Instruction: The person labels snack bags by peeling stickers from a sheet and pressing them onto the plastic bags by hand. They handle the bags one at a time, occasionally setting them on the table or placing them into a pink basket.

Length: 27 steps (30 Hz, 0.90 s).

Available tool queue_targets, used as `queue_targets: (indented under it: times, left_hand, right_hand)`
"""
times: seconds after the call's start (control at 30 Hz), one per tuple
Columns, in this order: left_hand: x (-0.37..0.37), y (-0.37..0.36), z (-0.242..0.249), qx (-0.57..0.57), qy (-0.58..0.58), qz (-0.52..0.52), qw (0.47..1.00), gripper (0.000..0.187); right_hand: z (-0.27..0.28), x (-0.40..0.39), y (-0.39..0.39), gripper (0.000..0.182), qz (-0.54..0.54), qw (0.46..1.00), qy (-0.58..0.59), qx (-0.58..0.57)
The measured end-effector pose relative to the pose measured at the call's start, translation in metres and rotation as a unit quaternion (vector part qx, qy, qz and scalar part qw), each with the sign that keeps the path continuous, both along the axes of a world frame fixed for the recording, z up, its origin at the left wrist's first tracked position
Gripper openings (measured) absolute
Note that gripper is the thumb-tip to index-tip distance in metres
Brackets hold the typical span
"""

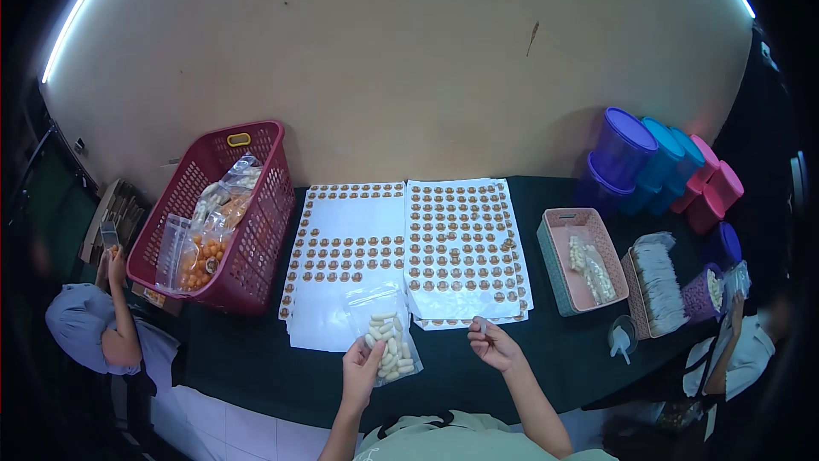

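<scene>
The bag of capsules [389,347] is over the near edge of the table [281,384], its long axis running toward the far edge, top leaning slightly left. The left hand [362,368] grasps it by its left side, thumb on the front. The right hand [495,348], apart to the bag's right, pinches a small pale piece [482,323], too small to identify, beside the near edge of the right sticker sheet [461,248].

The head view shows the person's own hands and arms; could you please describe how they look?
The left hand and right hand are both ungloved. Both forearms are uncovered, with no watch or bracelet visible. The person wears a pale green top.
</scene>
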State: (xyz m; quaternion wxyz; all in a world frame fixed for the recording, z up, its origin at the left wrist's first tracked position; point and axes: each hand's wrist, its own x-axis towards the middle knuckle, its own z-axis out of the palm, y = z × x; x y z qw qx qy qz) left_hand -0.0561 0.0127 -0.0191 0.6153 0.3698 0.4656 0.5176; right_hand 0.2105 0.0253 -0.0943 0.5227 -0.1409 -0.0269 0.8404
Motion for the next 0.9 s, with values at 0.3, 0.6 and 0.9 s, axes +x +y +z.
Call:
queue_targets:
  times: [0.3, 0.6, 0.9]
  left_hand:
    - [0.01, 0.012, -0.001, -0.013, 0.03, -0.011, 0.999, 0.023]
    - [0.015, 0.018, -0.012, -0.023, 0.035, -0.025, 0.999, 0.023]
    - [0.019, 0.017, -0.011, -0.034, 0.05, -0.045, 0.997, 0.026]
  right_hand:
    - [-0.074, 0.032, 0.047, 0.017, -0.133, 0.944, -0.288, -0.088]
    - [-0.142, 0.074, 0.074, 0.029, -0.103, 0.433, -0.895, 0.017]
    - [-0.142, 0.068, 0.079, 0.018, -0.156, 0.346, -0.925, 0.005]
